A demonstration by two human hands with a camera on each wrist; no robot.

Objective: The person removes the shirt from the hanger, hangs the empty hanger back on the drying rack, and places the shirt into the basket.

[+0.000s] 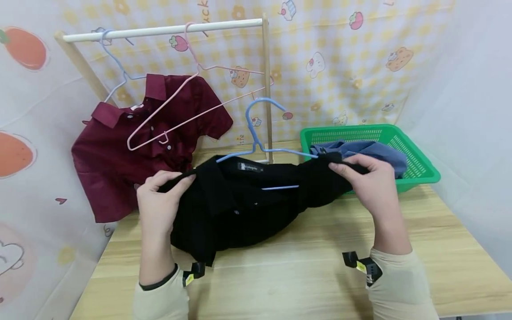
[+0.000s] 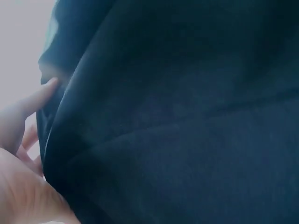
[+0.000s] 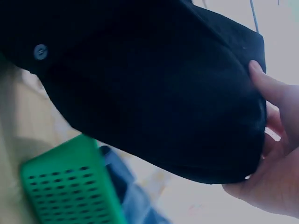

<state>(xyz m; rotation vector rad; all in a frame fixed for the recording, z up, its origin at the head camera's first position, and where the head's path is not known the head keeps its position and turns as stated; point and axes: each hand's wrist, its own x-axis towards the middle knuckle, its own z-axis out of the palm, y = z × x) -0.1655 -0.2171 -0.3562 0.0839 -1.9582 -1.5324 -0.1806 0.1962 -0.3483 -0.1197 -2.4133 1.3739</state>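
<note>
A black shirt [image 1: 256, 222] with a collar and buttons hangs above the table between both hands. Inside its neck and shoulders sits a blue hanger [image 1: 253, 129], hook upward; part of its lower bar shows through the front opening. My left hand [image 1: 160, 200] pinches the shirt's shoulder on the left between thumb and fingers. At the opposite shoulder my right hand [image 1: 374, 182] pinches the cloth the same way. Black fabric fills most of the left wrist view. A button [image 3: 40, 52] shows on the shirt in the right wrist view.
Behind stands a clothes rack [image 1: 168, 30] bearing a pink hanger [image 1: 196, 71] and a maroon shirt [image 1: 120, 164] near another blue hanger [image 1: 125, 75]. A green basket [image 1: 420, 173] with blue clothing [image 1: 368, 151] inside stands on the wooden table [image 1: 304, 275] at the back right.
</note>
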